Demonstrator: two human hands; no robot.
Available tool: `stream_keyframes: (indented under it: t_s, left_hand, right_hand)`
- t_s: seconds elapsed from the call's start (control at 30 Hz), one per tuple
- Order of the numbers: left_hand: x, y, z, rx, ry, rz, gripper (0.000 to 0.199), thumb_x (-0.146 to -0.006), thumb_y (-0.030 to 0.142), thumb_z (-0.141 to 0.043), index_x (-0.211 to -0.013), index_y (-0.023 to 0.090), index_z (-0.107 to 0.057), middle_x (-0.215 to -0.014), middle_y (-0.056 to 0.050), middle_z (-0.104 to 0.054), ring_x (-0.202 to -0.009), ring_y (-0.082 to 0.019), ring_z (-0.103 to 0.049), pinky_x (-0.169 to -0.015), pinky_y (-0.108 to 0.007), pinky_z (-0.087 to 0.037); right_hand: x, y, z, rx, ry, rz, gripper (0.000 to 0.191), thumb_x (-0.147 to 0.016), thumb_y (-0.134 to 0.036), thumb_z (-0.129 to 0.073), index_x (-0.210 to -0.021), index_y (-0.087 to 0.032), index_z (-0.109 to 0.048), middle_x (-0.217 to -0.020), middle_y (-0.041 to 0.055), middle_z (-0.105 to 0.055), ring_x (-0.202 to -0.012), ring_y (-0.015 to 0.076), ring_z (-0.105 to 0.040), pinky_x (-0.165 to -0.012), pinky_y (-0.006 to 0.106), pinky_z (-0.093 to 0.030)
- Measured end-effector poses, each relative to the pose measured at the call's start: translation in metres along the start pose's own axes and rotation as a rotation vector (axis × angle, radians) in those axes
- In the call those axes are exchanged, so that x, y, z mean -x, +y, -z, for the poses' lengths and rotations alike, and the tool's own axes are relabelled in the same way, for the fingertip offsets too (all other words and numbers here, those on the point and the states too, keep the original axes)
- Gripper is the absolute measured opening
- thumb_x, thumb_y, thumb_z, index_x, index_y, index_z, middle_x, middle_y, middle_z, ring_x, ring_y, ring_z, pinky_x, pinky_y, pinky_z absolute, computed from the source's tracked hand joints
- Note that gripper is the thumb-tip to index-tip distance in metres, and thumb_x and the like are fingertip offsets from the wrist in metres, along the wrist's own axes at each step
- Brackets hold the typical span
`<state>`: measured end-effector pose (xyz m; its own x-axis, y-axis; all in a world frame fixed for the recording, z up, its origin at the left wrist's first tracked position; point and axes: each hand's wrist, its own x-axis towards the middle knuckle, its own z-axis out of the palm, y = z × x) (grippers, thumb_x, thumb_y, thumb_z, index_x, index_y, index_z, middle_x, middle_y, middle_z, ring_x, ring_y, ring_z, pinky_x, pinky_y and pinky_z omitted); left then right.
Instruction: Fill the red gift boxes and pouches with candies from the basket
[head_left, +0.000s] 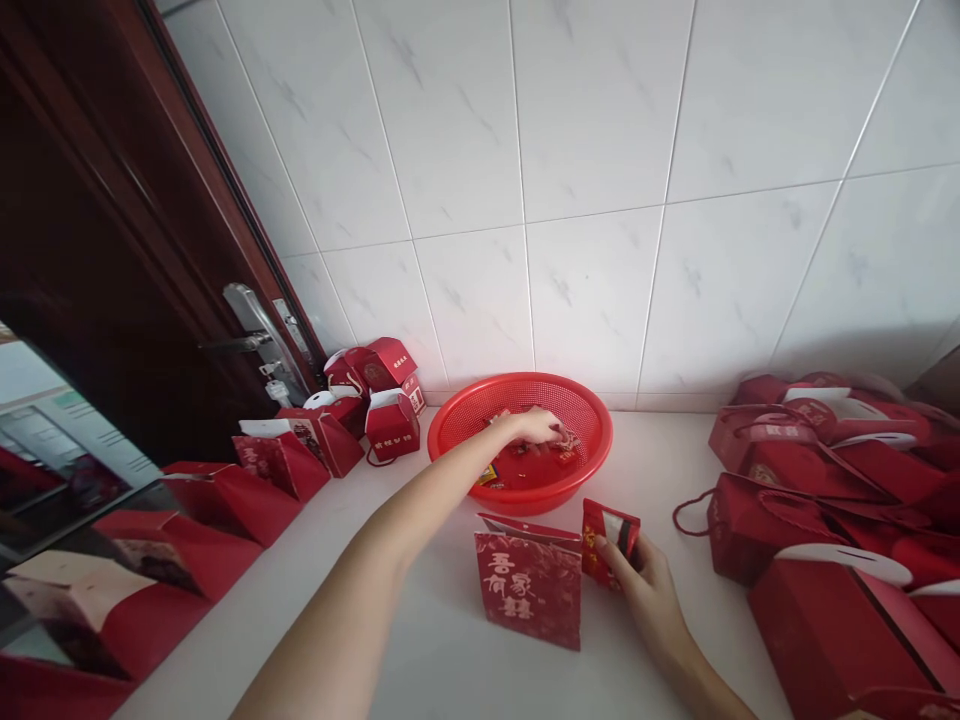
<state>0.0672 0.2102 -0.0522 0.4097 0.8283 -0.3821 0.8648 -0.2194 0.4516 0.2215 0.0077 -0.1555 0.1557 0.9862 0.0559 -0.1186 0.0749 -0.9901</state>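
My left hand (541, 427) reaches down into a red plastic basket (595, 470) with mesh sides. Its fingers curl down among small wrapped packets (568, 447); what they grip, if anything, is too small to make out. In front of the basket stands a red paper gift bag (529, 592) with pale Chinese characters, its top edges slightly apart. Just right of that bag, my right hand (646, 580) is closed around a red packet (598, 530) with gold print and a pale patch, held upright with the thumb across its front.
Several folded red gift boxes (396, 422) line the left side of the white table (427, 650). More red boxes with rope handles (757, 530) crowd the right side. Behind the table are a tiled wall (592, 290) and a dark door with a metal handle (259, 340).
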Motion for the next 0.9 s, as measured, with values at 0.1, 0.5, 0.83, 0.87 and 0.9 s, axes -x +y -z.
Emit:
stream_keyframes:
  t_s: [0.1,0.5,0.83,0.87,0.9]
  left_hand:
    - [-0.012,0.016,-0.012,-0.177,-0.023,-0.018,0.023,-0.096,0.035,-0.064,-0.107,0.015,-0.067,-0.111,-0.007,-0.069,-0.098,-0.020,-0.066,-0.087,-0.040,-0.057]
    - [-0.008,0.015,-0.013,-0.126,0.006,-0.162,0.032,-0.045,0.016,-0.089,-0.058,0.019,-0.059,-0.061,0.001,-0.059,-0.071,-0.023,-0.059,-0.071,-0.033,-0.043]
    - [0.085,0.026,0.012,0.512,0.226,-0.412,0.049,-0.071,0.059,-0.077,-0.090,0.016,-0.063,-0.087,-0.004,-0.067,-0.076,-0.017,-0.063,-0.068,-0.029,-0.049]
    - [0.098,0.027,0.011,0.553,0.239,-0.429,0.049,-0.072,0.057,-0.078,-0.093,0.015,-0.064,-0.086,-0.003,-0.067,-0.073,-0.016,-0.063,-0.067,-0.028,-0.049]
    - [0.110,0.027,0.009,0.600,0.252,-0.447,0.049,-0.072,0.055,-0.080,-0.096,0.015,-0.065,-0.084,-0.003,-0.066,-0.070,-0.014,-0.061,-0.065,-0.027,-0.048]
  right_hand:
    - [-0.001,0.003,0.001,0.001,-0.006,-0.008,0.055,-0.068,-0.069,-0.076,-0.079,-0.015,-0.070,-0.079,0.0084,-0.072,-0.074,0.0252,-0.063,-0.063,0.032,-0.050]
    - [-0.003,0.000,0.000,0.009,-0.013,0.012,0.056,-0.068,-0.069,-0.075,-0.079,-0.014,-0.072,-0.078,0.0092,-0.073,-0.074,0.0263,-0.065,-0.066,0.033,-0.052]
    - [-0.002,0.000,0.001,-0.029,-0.004,-0.008,0.057,-0.063,-0.070,-0.078,-0.076,-0.014,-0.071,-0.074,0.0078,-0.072,-0.070,0.0245,-0.064,-0.064,0.033,-0.052]
    - [-0.002,0.000,0.001,-0.042,-0.003,-0.016,0.057,-0.062,-0.069,-0.079,-0.076,-0.014,-0.071,-0.074,0.0076,-0.072,-0.069,0.0242,-0.064,-0.063,0.033,-0.052]
    - [-0.001,-0.001,0.001,-0.062,-0.004,-0.024,0.057,-0.061,-0.069,-0.080,-0.077,-0.014,-0.071,-0.076,0.0077,-0.073,-0.070,0.0244,-0.064,-0.064,0.033,-0.053]
